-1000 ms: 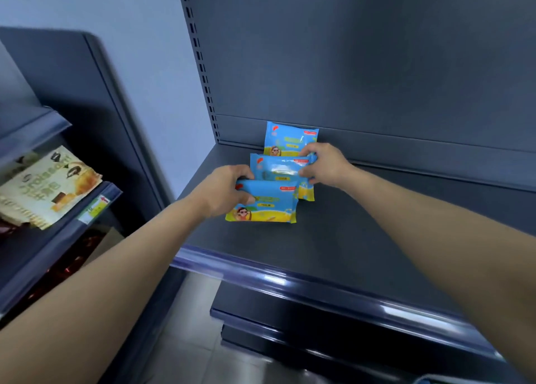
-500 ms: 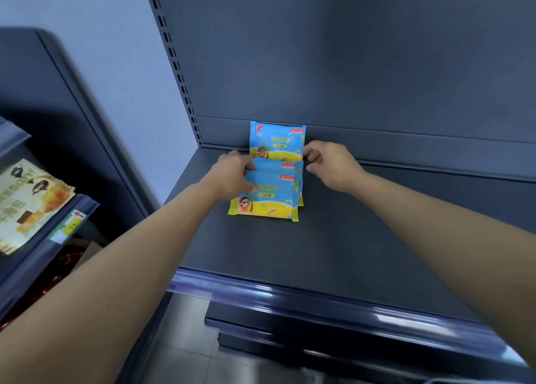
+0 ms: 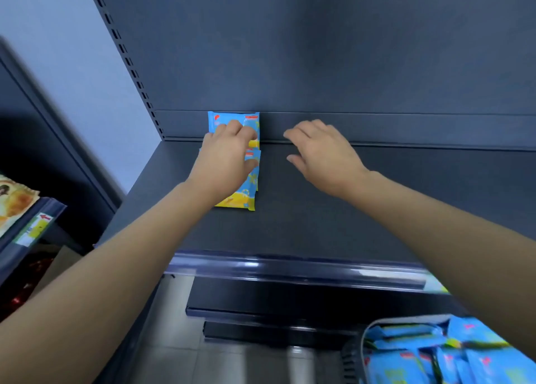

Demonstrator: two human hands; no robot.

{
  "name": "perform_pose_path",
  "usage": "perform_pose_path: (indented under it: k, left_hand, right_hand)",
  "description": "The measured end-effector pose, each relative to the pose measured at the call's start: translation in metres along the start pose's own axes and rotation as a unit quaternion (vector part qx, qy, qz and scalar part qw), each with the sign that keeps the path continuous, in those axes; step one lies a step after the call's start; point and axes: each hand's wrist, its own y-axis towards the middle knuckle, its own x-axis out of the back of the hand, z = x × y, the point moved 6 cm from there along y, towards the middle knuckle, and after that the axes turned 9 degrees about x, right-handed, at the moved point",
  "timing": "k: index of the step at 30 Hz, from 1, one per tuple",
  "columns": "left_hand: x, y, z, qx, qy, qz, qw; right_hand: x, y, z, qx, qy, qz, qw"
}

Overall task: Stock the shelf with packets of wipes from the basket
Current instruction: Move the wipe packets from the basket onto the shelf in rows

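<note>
Left hand (image 3: pixel 224 157) lies flat on the wipes packets (image 3: pixel 246 177) — fingers spread over them, pressing down, not pinching. Packets overlap in a row on the shelf (image 3: pixel 319 215), back one leaning against the rear panel. Right hand (image 3: pixel 322 154) hovers just right of the packets, fingers loosely spread, holding nothing. Basket (image 3: pixel 352 354) at lower right — full of blue wipes packets.
</note>
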Motion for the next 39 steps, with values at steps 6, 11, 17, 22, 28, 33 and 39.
perform_pose_path:
  k: [6, 11, 17, 22, 28, 33, 39]
  left_hand:
    - [0.038, -0.069, -0.094, -0.075, -0.044, -0.082, 0.993]
    - [0.032, -0.133, -0.181, -0.123, -0.045, -0.074, 0.989]
    - [-0.028, -0.207, -0.263, -0.104, -0.074, 0.007, 0.992]
    - [-0.093, -0.256, -0.294, -0.089, -0.075, 0.105, 0.988]
    - [-0.159, -0.286, -0.281, -0.036, -0.009, 0.201, 0.979]
    - [-0.188, -0.302, -0.261, 0.006, 0.008, 0.241, 0.970]
    - [-0.207, -0.306, -0.246, 0.031, 0.036, 0.256, 0.966]
  right_hand:
    - [0.053, -0.088, -0.009, 0.014, -0.035, -0.030, 0.999]
    - [0.077, -0.188, -0.023, 0.009, -0.041, -0.023, 0.999]
    - [0.060, -0.316, -0.048, -0.010, -0.041, 0.053, 0.998]
    - [0.016, -0.395, -0.062, -0.010, -0.024, 0.144, 0.989]
    - [-0.057, -0.452, -0.077, -0.034, 0.004, 0.280, 0.959]
    - [-0.097, -0.478, -0.092, -0.095, 0.038, 0.374, 0.922]
    - [-0.112, -0.482, -0.105, -0.129, 0.012, 0.390, 0.912]
